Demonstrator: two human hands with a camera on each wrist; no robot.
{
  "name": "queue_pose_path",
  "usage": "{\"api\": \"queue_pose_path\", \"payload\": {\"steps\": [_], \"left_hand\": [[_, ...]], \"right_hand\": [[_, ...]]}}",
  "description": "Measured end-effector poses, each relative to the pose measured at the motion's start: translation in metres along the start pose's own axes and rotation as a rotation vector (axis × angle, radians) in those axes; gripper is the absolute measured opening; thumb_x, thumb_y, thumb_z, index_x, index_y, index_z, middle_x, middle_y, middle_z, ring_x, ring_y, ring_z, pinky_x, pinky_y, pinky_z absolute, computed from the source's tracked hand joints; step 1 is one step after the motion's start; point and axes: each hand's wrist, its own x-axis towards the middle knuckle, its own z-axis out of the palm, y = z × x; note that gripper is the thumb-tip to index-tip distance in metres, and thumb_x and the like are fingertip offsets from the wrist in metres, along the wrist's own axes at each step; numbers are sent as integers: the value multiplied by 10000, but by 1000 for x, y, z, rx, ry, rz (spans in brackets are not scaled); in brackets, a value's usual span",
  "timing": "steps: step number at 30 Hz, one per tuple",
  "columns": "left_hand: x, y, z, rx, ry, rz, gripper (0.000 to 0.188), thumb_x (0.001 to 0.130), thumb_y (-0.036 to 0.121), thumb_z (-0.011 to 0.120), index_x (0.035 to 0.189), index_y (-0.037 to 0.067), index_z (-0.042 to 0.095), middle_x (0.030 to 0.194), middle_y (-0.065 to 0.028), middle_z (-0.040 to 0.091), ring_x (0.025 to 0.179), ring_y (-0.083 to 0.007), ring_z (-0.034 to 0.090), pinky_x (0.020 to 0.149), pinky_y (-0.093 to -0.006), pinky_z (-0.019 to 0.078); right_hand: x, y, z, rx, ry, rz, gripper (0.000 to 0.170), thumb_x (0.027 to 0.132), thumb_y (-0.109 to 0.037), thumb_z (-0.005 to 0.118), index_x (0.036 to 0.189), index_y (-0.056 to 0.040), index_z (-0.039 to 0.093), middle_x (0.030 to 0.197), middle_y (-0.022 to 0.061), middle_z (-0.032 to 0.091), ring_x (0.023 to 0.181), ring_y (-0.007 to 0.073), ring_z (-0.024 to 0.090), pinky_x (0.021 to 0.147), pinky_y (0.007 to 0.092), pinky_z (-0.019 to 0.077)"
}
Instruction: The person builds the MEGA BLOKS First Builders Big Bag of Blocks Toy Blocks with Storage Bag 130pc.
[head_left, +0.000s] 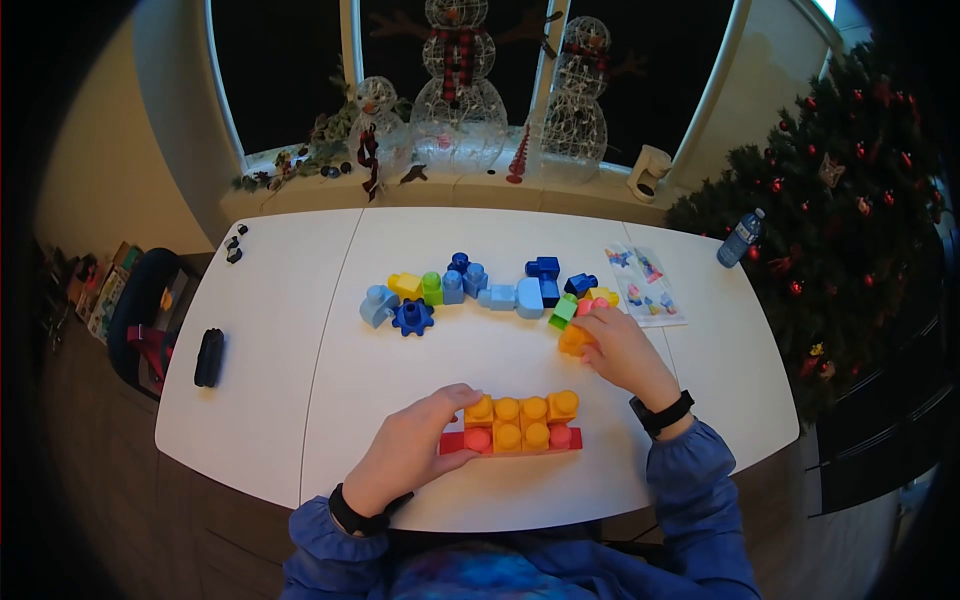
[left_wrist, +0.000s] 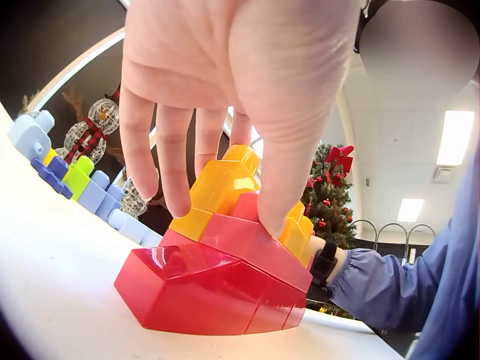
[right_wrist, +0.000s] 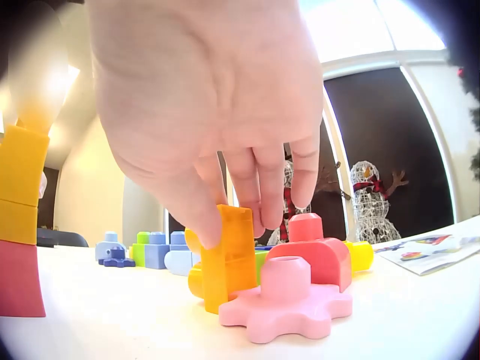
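My left hand (head_left: 410, 450) holds the left end of a toy building-block structure, thumb on the near side and fingers on the far side. Yellow-orange blocks (head_left: 507, 410) sit on its red base (left_wrist: 202, 292). At the right, my right hand (head_left: 632, 355) pinches an orange block (right_wrist: 229, 259) between thumb and fingers, its studs pointing sideways. Close beside that block are a pink gear-shaped block (right_wrist: 289, 307) and a red rounded block (right_wrist: 330, 259). A green block (head_left: 563, 311) lies just beyond the right fingers, which hide part of this cluster.
Farther back runs a row of loose blocks, with a dark blue gear block (head_left: 413, 316) and light blue blocks (head_left: 502, 297). A picture sheet (head_left: 645, 285) lies at the right, near a water bottle (head_left: 741, 238). A black case (head_left: 209, 357) rests on the left of the white table (head_left: 260, 420).
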Motion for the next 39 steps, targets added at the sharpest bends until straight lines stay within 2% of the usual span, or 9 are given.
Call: {"api": "queue_pose_path", "payload": {"steps": [2,5,8,12,15,18,30,33,39], "left_hand": [[0,2,-1,22,3,0,610,819,160,861,1346,94,562,1354,-115,651,1118,-333,688,930,-388,586],[0,1,0,16,7,-3,609,816,161,861,1345,99,566,1356,-119,650,1174,-349,666,954,-403,574],[0,-1,1,10,8,-2,611,816,166,861,1348,103,569,1357,-122,650,1185,-352,662,958,-407,572],[-1,-2,2,25,28,54,713,761,88,892,1377,100,534,1351,-121,645,1033,-301,691,906,-369,579],[-1,-3,3,36,46,66,702,761,90,892,1370,93,542,1345,-128,648,1040,-308,690,918,-376,578],[-1,-1,2,25,27,18,606,827,180,855,1360,108,574,1362,-123,650,1187,-349,662,959,-407,570],[0,0,2,10,26,13,598,821,168,856,1344,91,578,1348,-128,652,1187,-354,659,962,-411,568],[1,-3,4,34,35,47,692,762,98,890,1361,92,545,1340,-117,648,1051,-295,691,881,-372,584],[0,3,-1,18,19,-10,599,816,161,859,1340,92,578,1343,-130,653,1181,-357,660,964,-411,566]], "right_hand": [[-2,-5,-5,128,105,-26,449,807,-68,804,1236,-75,668,1222,150,682,1115,303,658,991,390,518],[-8,-37,-30,487,91,135,385,799,-88,801,1161,-42,679,1109,125,722,1035,287,702,957,365,543],[-22,-56,-22,787,150,21,370,805,-101,814,1142,-30,679,1072,104,729,983,237,715,921,319,551],[-33,-77,-16,774,61,-33,377,803,-118,836,1136,-34,682,1118,103,738,1038,243,720,942,340,542],[-39,-81,-10,698,47,-22,383,811,-136,843,1149,-44,687,1135,108,738,1053,273,711,947,364,538],[-41,-80,-4,686,35,-22,398,826,-161,852,1178,-63,694,1131,104,741,1065,293,700,945,383,534],[-35,-83,-4,620,55,-207,199,919,-121,774,1112,-77,763,1135,65,774,1045,271,709,911,400,520],[-34,-85,-7,586,63,-227,211,920,-117,769,1129,-84,759,1135,59,773,1043,270,711,920,397,518],[-41,-89,-5,505,79,-227,317,921,-116,764,1235,-94,730,1256,81,734,1103,290,688,961,404,508]]}}
